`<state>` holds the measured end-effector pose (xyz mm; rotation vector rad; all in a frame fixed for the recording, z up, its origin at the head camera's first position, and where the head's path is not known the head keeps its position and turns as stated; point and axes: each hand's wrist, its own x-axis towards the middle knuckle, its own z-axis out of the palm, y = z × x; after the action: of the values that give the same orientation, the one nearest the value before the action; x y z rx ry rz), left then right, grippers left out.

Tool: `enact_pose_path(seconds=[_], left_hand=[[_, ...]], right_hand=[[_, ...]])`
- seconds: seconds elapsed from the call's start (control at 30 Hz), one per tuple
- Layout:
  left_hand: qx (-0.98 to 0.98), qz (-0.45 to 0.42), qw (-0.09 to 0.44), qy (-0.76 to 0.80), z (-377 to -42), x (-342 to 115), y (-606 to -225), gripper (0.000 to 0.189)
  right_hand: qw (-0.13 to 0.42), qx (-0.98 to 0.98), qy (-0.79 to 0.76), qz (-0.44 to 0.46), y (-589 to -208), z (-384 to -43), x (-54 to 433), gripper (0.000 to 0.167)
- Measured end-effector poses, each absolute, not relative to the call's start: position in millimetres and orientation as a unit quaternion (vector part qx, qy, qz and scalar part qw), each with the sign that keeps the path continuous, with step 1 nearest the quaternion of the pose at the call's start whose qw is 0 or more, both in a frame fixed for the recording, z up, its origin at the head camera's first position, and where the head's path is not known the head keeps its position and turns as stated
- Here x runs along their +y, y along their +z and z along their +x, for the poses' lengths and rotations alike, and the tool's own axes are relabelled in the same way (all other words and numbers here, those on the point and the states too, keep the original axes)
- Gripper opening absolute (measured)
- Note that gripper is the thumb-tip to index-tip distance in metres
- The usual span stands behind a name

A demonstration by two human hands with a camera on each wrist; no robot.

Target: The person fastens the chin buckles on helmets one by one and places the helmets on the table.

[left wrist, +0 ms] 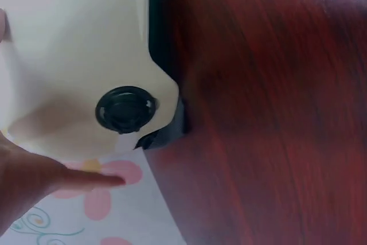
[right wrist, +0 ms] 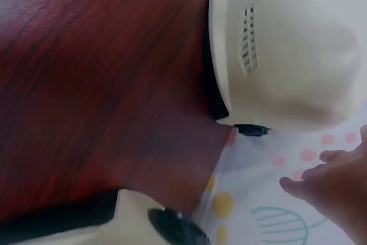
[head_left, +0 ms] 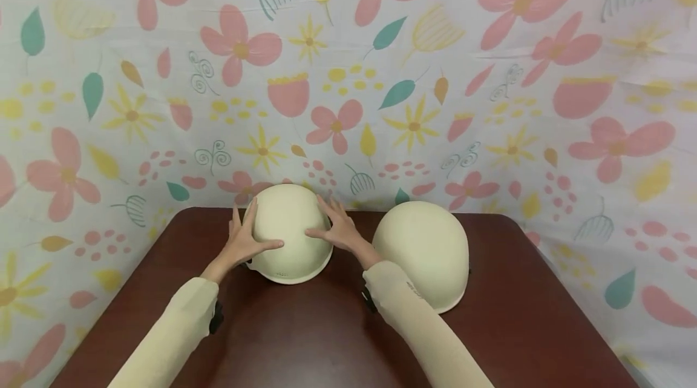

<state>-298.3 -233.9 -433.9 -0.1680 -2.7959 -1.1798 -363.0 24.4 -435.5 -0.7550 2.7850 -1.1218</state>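
A cream helmet (head_left: 291, 230) with its dome up sits near the back of the dark red table, left of centre. My left hand (head_left: 246, 241) is at its left side, fingers spread, thumb across the front of the dome. On the opposite side my right hand (head_left: 339, 227) mirrors it, thumb pointing in and fingers straight along the shell. In the left wrist view a round black knob (left wrist: 126, 109) shows on the helmet's side. The right wrist view shows a slotted vent (right wrist: 248, 41) near the brim and the fingers (right wrist: 321, 182) of my right hand standing apart from the shell.
A second cream helmet (head_left: 427, 255) stands dome up to the right, partly behind my right sleeve (head_left: 403, 297). The wooden table (head_left: 294, 339) runs back to a flower-printed cloth (head_left: 337, 73) hanging behind it.
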Motion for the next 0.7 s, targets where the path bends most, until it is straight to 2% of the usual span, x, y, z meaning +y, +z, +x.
enact_pose_path(seconds=[0.17,0.3,0.7], left_hand=[[-0.903,-0.058,0.024,-0.426,-301.5,-235.7,-438.8,0.118],[-0.900,-0.063,0.028,-0.430,-304.4,-235.4,-438.3,0.118],[-0.896,-0.061,0.041,-0.439,-302.6,-233.8,-443.3,0.116]], right_hand=[[0.060,0.885,-0.392,-0.244,-441.6,-367.5,15.8,0.096],[0.080,0.868,-0.427,-0.240,-443.5,-368.5,13.4,0.097],[0.076,0.850,-0.464,-0.239,-445.2,-360.7,13.0,0.099]])
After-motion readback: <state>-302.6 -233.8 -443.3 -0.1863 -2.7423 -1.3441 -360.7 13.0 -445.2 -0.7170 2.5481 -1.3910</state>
